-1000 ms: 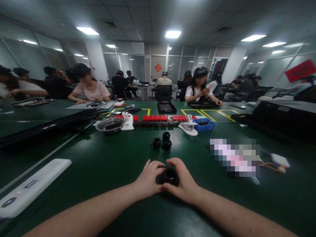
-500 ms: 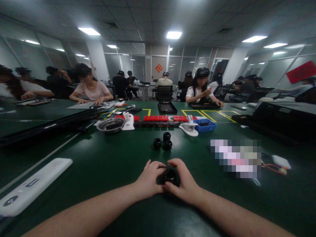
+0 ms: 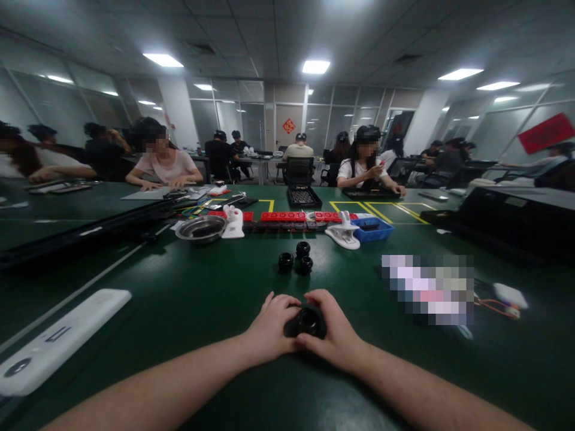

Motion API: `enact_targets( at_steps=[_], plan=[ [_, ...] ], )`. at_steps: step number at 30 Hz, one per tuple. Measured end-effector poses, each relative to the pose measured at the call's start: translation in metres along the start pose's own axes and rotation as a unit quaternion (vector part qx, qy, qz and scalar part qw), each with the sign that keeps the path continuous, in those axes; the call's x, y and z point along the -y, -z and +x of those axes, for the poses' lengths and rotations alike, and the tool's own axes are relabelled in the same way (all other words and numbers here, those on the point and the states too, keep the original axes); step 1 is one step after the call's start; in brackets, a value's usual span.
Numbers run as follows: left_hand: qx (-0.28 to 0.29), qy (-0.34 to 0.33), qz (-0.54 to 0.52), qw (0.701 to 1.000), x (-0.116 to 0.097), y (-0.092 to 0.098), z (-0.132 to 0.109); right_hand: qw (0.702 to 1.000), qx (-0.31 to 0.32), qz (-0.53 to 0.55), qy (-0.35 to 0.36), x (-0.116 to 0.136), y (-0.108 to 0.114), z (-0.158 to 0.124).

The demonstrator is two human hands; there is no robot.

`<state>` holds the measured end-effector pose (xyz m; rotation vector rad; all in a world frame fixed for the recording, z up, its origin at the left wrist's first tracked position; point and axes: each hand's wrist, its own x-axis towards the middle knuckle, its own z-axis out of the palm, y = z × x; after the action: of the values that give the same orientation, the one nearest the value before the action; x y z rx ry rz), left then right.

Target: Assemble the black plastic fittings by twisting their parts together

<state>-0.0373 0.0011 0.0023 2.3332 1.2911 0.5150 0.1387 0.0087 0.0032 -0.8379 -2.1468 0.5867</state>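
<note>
A round black part with a hole in its top (image 3: 308,321) stands on the green table (image 3: 188,305) between my two hands. My right hand (image 3: 335,332) curls round its right side, thumb in front and fingers behind. On the other side, my left hand (image 3: 275,326) curves about its left, with thumb and fingertips close to the part. Just beyond my hands sit three similar black parts: one at the left (image 3: 286,262), one at the back (image 3: 303,249) and one at the front right (image 3: 306,265).
Farther off are a metal bowl (image 3: 200,228), white clamps (image 3: 345,232), a red strip (image 3: 283,216) and a blue basket (image 3: 374,230). A long white device (image 3: 67,338) lies left. At right is a white block with wires (image 3: 511,295). People sit across the table.
The view has shifted very slightly. Both hands stay around the black part, with only a slight movement of the right thumb.
</note>
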Motion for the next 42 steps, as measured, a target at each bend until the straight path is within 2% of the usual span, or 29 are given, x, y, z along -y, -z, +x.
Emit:
enact_targets(
  at_steps=[3,7,9,12,15,21,23,27,30,34,37,42],
  plan=[
    [-0.002,-0.003,0.001,1.000,0.000,0.000,0.000,1.000,0.008,0.015,-0.005,0.000,0.000,-0.001],
    [-0.004,-0.003,0.003,1.000,-0.001,0.000,0.000,0.995,0.058,0.053,0.065,0.005,0.003,-0.003],
    [-0.001,-0.002,0.003,1.000,-0.001,0.001,0.000,0.995,0.050,0.041,0.072,0.006,0.004,-0.002],
    [0.007,-0.001,0.003,1.000,-0.002,0.002,-0.001,1.000,0.013,0.008,0.016,0.004,0.002,-0.001],
    [0.005,0.004,0.005,1.000,-0.003,0.002,-0.001,0.999,0.010,0.002,-0.032,0.002,0.000,0.000],
    [-0.001,0.001,0.006,1.000,-0.002,0.001,0.000,0.995,0.069,0.046,0.056,0.003,0.003,-0.004],
    [0.001,-0.003,0.006,1.000,-0.001,0.000,0.000,0.997,0.045,0.030,0.056,0.003,0.002,-0.003],
    [-0.002,-0.001,0.007,1.000,-0.001,0.000,-0.001,0.999,-0.040,-0.008,0.007,-0.002,-0.001,-0.001],
    [-0.007,0.000,0.008,1.000,-0.002,0.000,-0.001,0.999,-0.033,0.000,0.001,-0.004,-0.003,-0.001],
    [-0.007,-0.001,0.006,1.000,-0.003,0.000,0.000,0.998,0.007,0.054,0.035,-0.004,-0.001,-0.004],
    [-0.003,0.002,0.008,1.000,-0.002,0.001,0.000,0.998,0.022,0.047,0.044,-0.003,0.000,-0.005],
    [0.007,0.000,0.004,1.000,-0.002,0.002,0.000,1.000,-0.015,0.003,-0.027,-0.003,-0.003,-0.002]
  ],
)
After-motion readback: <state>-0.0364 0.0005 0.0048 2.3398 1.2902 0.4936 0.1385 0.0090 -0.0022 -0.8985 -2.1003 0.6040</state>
